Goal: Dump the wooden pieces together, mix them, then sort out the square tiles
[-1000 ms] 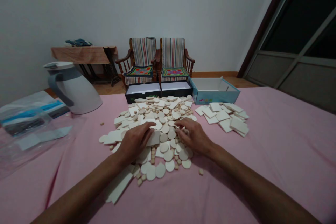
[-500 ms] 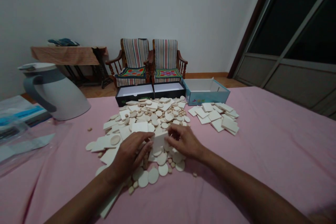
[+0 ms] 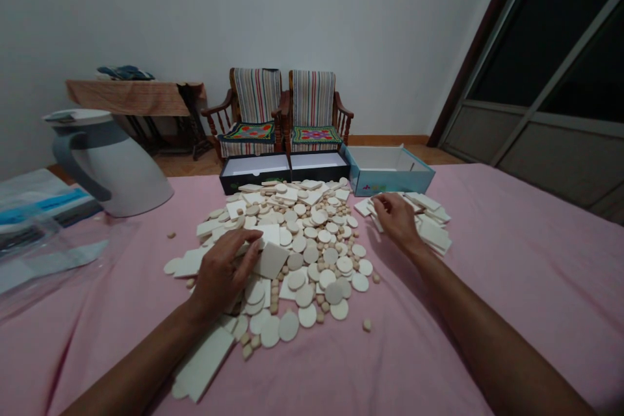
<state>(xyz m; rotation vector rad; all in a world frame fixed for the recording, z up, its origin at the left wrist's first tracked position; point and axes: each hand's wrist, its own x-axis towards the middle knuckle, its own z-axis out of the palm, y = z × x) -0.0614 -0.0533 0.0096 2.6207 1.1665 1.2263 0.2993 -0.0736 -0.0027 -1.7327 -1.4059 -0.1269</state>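
Observation:
My left hand is over the left part of a heap of pale wooden pieces. Its thumb and fingers close on a white square tile, which slants over the heap. Round discs, square tiles and small cubes make up the heap. Off to the right, my right hand is at a smaller pile of square tiles. Its fingers are pinched around a square tile whose edge shows under them; the hand hides most of it.
Two black open boxes and a light blue open box stand behind the heap. A white and grey jug and clear plastic packaging are at the left. The pink cloth covers the table.
My right hand has moved from the heap's middle to the tile pile at the right. My left hand has shifted slightly left, away from where both hands met at a tile.

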